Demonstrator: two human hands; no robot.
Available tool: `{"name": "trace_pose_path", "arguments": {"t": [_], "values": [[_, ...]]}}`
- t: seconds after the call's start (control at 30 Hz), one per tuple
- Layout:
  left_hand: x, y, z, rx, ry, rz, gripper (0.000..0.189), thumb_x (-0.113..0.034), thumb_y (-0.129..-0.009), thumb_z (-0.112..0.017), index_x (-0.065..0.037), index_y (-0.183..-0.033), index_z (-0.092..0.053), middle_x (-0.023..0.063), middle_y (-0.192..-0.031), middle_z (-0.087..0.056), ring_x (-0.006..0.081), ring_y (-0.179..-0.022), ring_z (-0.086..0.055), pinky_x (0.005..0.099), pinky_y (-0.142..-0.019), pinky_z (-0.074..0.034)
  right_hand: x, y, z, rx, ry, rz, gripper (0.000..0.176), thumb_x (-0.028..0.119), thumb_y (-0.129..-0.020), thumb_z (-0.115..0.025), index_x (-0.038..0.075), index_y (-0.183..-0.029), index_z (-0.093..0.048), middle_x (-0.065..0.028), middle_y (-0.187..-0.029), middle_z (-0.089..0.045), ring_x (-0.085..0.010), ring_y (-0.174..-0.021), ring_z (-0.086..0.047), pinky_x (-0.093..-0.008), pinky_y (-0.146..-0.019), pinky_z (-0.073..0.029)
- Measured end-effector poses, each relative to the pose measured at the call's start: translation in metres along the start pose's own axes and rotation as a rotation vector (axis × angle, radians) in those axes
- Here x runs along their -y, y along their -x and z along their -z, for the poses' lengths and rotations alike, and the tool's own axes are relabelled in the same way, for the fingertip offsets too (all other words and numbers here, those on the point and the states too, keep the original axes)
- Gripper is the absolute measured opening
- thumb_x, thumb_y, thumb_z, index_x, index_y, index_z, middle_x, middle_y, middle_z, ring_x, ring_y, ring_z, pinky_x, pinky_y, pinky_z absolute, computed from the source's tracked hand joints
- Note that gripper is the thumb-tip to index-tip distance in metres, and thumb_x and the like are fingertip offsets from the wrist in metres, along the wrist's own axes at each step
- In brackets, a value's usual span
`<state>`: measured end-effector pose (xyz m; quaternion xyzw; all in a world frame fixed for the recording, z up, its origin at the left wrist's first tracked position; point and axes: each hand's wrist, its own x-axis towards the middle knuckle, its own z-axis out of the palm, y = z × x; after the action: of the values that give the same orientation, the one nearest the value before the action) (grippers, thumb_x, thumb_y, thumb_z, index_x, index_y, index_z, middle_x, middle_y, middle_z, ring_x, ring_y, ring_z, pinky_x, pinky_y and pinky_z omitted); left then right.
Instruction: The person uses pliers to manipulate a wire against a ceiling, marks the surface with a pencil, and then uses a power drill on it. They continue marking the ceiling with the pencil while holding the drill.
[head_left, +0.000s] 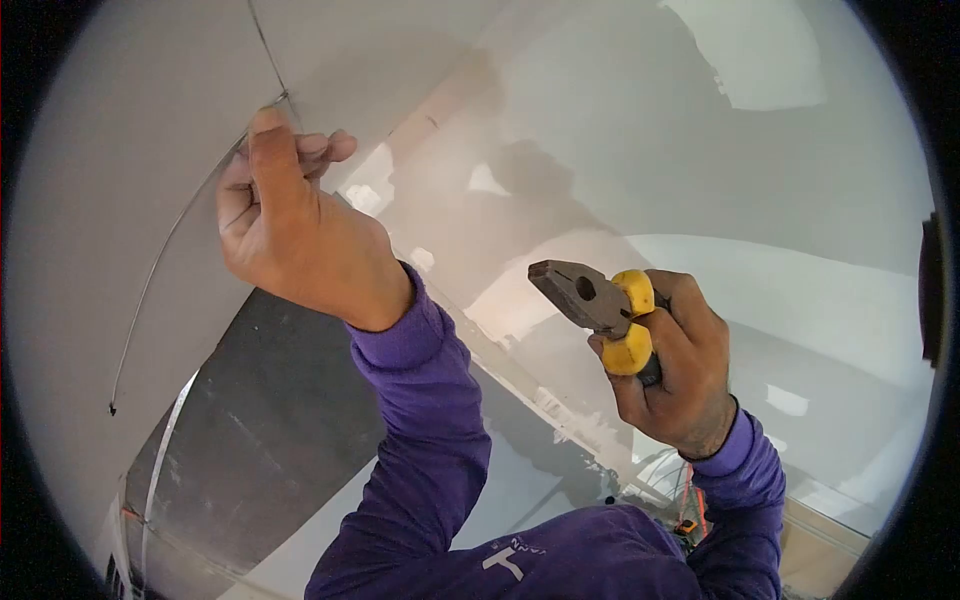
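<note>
At the upper left, my left hand (300,215) is raised, thumb and fingertips pinched on a thin wire (165,245). The wire comes down from the top edge to a small bend or twist just above my thumb. From there its loose tail curves down to the left and ends in a dark tip. My right hand (680,365) is wrapped around a pair of combination pliers (590,297) with yellow and black handles. The plier jaws look closed, point up and to the left, and are well apart from the wire.
A pale plastered surface (700,190) with white filler patches spreads behind my right hand. A dark grey panel (280,390) lies beneath my left forearm. An orange cord (700,500) and small yellow-and-black item (686,527) show beside my right sleeve.
</note>
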<state>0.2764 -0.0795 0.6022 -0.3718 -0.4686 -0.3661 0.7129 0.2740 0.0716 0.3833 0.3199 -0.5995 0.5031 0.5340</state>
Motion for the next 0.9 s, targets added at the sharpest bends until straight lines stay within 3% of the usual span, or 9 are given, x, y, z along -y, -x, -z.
{"name": "trace_pose_path", "arguments": {"t": [0.2,0.3,0.4,0.53,0.6,0.7,0.8,0.87,0.9], "values": [[0.001,0.003,-0.002,-0.007,-0.067,-0.037,0.015,-0.01,-0.085,-0.072,0.002,-0.088,-0.063,0.0114,-0.072,-0.065,0.0171,-0.062,-0.067,0.0327,-0.058,-0.061,-0.012,-0.003,-0.009,-0.022,-0.031,0.022,0.037,0.01,-0.059,-0.079,0.001,-0.093,-0.065,-0.019,-0.104,-0.058,-0.0303,-0.075,-0.064,-0.0382,-0.062,-0.053],[0.007,0.001,0.001,0.027,0.096,-0.058,0.015,-0.01,-0.086,-0.07,0.004,-0.086,-0.064,0.0113,-0.073,-0.065,0.0167,-0.064,-0.068,0.0334,-0.059,-0.062,-0.003,-0.013,-0.003,-0.013,0.035,0.04,0.037,0.009,-0.059,-0.079,0.002,-0.092,-0.065,-0.019,-0.104,-0.058,-0.0315,-0.076,-0.064,-0.0383,-0.064,-0.054],[-0.001,0.006,-0.01,-0.078,-0.078,0.003,0.015,-0.008,-0.087,-0.071,0.005,-0.085,-0.065,0.0089,-0.064,-0.066,0.0113,-0.058,-0.062,0.0228,-0.059,-0.051,0.01,-0.025,0.008,0.002,0.108,0.087,0.036,0.009,-0.059,-0.079,0.002,-0.092,-0.065,-0.0193,-0.103,-0.059,-0.0327,-0.077,-0.064,-0.0388,-0.064,-0.053],[0.003,0.009,-0.01,-0.109,-0.03,0.102,0.015,-0.01,-0.088,-0.07,0.004,-0.088,-0.067,0.007,-0.065,-0.068,0.0101,-0.059,-0.062,0.0221,-0.061,-0.049,0.046,-0.05,0.025,-0.018,0.286,0.257,0.034,0.014,-0.061,-0.08,0.002,-0.087,-0.062,-0.0195,-0.099,-0.06,-0.0324,-0.077,-0.064,-0.0393,-0.064,-0.052],[0.004,0.01,-0.01,-0.103,-0.05,0.12,0.014,-0.011,-0.089,-0.07,0.003,-0.088,-0.067,0.0051,-0.065,-0.068,0.0106,-0.059,-0.062,0.0236,-0.061,-0.049,0.077,-0.069,0.036,0.026,0.425,0.402,0.034,0.017,-0.068,-0.082,0.001,-0.09,-0.061,-0.0214,-0.102,-0.06,-0.0318,-0.076,-0.064,-0.039,-0.064,-0.051],[-0.007,0.007,-0.006,-0.003,-0.167,0.322,0.014,-0.01,-0.088,-0.071,0.001,-0.096,-0.067,0.0047,-0.079,-0.071,0.0145,-0.072,-0.065,0.0284,-0.07,-0.052,0.137,-0.099,0.044,0.047,0.64,0.64,0.037,0.023,-0.07,-0.085,0.004,-0.089,-0.06,-0.0207,-0.103,-0.06,-0.027,-0.075,-0.066,-0.0364,-0.062,-0.053],[0.038,0.037,-0.035,-0.176,0.775,0.234,0.037,-0.016,-0.082,-0.078,-0.003,-0.112,-0.061,0.0057,-0.103,-0.067,0.0177,-0.094,-0.063,0.0319,-0.085,-0.049,0.197,-0.126,0.038,0.052,0.828,0.906,0.039,0.025,-0.07,-0.085,0.005,-0.09,-0.06,-0.0193,-0.103,-0.06,-0.0234,-0.075,-0.066,-0.0331,-0.059,-0.054],[0.048,0.046,-0.042,-0.227,0.942,0.13,0.044,-0.017,-0.079,-0.081,-0.005,-0.115,-0.059,0.0067,-0.108,-0.066,0.0199,-0.099,-0.063,0.0332,-0.088,-0.049,0.231,-0.131,0.034,0.051,0.969,1.002,0.038,0.024,-0.07,-0.085,0.005,-0.09,-0.06,-0.0191,-0.104,-0.06,-0.0234,-0.075,-0.066,-0.0331,-0.059,-0.054],[0.051,0.047,-0.041,-0.22,0.798,0.066,0.043,-0.017,-0.078,-0.081,-0.004,-0.113,-0.06,0.0073,-0.106,-0.067,0.0211,-0.097,-0.065,0.0334,-0.087,-0.05,0.245,-0.133,0.03,0.043,1.025,1.027,0.038,0.024,-0.07,-0.085,0.005,-0.09,-0.06,-0.019,-0.104,-0.06,-0.0234,-0.075,-0.066,-0.0332,-0.059,-0.054]]}}
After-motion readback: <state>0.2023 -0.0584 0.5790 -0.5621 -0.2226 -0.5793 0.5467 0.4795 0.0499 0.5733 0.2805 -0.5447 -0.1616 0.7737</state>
